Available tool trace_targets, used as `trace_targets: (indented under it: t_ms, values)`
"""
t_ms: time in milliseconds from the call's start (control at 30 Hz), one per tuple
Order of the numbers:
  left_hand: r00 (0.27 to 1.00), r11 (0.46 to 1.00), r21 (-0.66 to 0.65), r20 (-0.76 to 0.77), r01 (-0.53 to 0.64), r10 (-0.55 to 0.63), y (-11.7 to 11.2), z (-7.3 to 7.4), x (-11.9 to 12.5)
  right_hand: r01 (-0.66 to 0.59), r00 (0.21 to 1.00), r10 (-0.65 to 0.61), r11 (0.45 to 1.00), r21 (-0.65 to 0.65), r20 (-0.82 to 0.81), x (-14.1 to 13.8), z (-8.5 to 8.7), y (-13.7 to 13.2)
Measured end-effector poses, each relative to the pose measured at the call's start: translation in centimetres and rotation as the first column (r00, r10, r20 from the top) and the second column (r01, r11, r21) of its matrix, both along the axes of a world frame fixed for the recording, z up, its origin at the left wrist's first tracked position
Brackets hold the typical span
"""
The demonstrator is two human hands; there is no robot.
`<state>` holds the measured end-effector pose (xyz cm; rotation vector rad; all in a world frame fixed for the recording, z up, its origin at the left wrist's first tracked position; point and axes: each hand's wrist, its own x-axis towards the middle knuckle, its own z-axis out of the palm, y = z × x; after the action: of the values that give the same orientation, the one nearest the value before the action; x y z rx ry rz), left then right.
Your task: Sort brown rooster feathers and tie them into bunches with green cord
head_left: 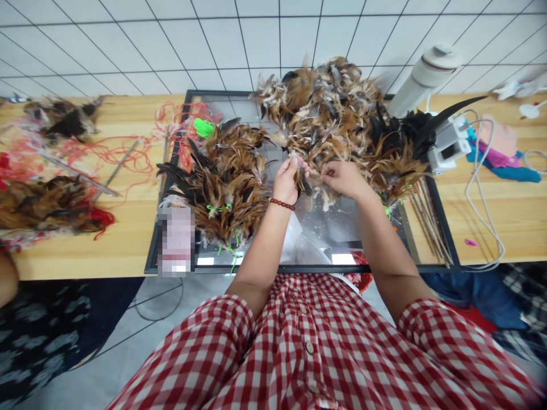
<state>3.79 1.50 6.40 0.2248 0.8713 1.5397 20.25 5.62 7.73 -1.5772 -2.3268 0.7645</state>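
Note:
My left hand (287,181), with a beaded bracelet on its wrist, is closed around a small bunch of dark and brown feathers (304,183). To its right, my right hand (344,177) pinches at a pale brown feather (315,181), its fingertips close to the bunch. Beyond both hands lies a large heap of loose brown, white and black feathers (329,108). Left of my left hand are feather bundles (231,193) tied with bright green string. All of this lies on a black-framed glass panel (265,269).
Green string (204,127) and red string (128,156) lie to the left, near more feathers (47,205). A white bottle (423,80), a white charger (450,145) with a cable and thin sticks (429,222) are on the right. Another person's arm (7,279) shows at the left edge.

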Motion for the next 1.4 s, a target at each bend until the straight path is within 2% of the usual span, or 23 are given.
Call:
trace_targets:
  t_ms: [67, 133, 233, 433, 567, 700, 800, 967, 1167, 1400]
  values:
    - [1.0, 1.0, 0.023, -0.01, -0.002, 0.002, 0.1, -0.4, 0.0, 0.037, 0.955, -0.055, 0.997, -0.069, -0.29, 0.2, 0.2, 0.2]
    - [0.999, 0.999, 0.05, -0.046, -0.002, 0.004, 0.2, -0.9, 0.0, 0.046, 0.852, -0.112, 0.989, -0.139, -0.511, 0.1, 0.5, 0.2]
    - [0.992, 0.996, 0.09, -0.129, 0.004, 0.008, 0.4, -1.5, 0.2, 0.007, 0.746, -0.151, 0.976, -0.218, -0.649, -0.7, 1.0, -0.3]
    - [0.969, 0.993, 0.117, -0.239, -0.026, 0.053, 0.6, -2.1, 0.3, 0.001, 0.769, -0.162, 0.968, -0.252, -0.619, -1.5, 1.5, -1.0]
    - [0.985, 0.997, 0.071, -0.171, 0.008, 0.004, 0.7, -2.3, 0.4, -0.019, 0.778, -0.156, 0.962, -0.271, -0.608, -1.8, 1.3, -1.1]
    - [0.996, 0.992, 0.117, -0.074, 0.054, -0.046, 0.3, -1.9, 0.6, -0.018, 0.781, -0.161, 0.96, -0.28, -0.603, -2.3, 0.6, -1.2]
    - [0.994, 0.99, 0.137, -0.112, 0.03, -0.015, 0.0, -1.5, 0.8, -0.02, 0.751, -0.135, 0.974, -0.227, -0.646, -2.3, 0.3, -1.0]
    - [0.983, 1.0, 0.005, -0.184, -0.004, 0.005, 0.0, -1.4, 1.5, -0.088, 0.649, -0.096, 0.976, -0.2, -0.755, -1.7, 0.6, -0.8]
    - [0.98, 1.0, 0.009, -0.2, -0.016, 0.018, 0.0, -1.5, 1.7, -0.062, 0.697, -0.081, 0.983, -0.173, -0.712, -2.1, 0.9, -1.1]
    - [0.942, 0.988, 0.074, -0.319, 0.138, -0.107, -0.5, -1.4, 1.4, -0.014, 0.717, -0.077, 0.992, -0.125, -0.693, -2.3, 1.5, -1.4]
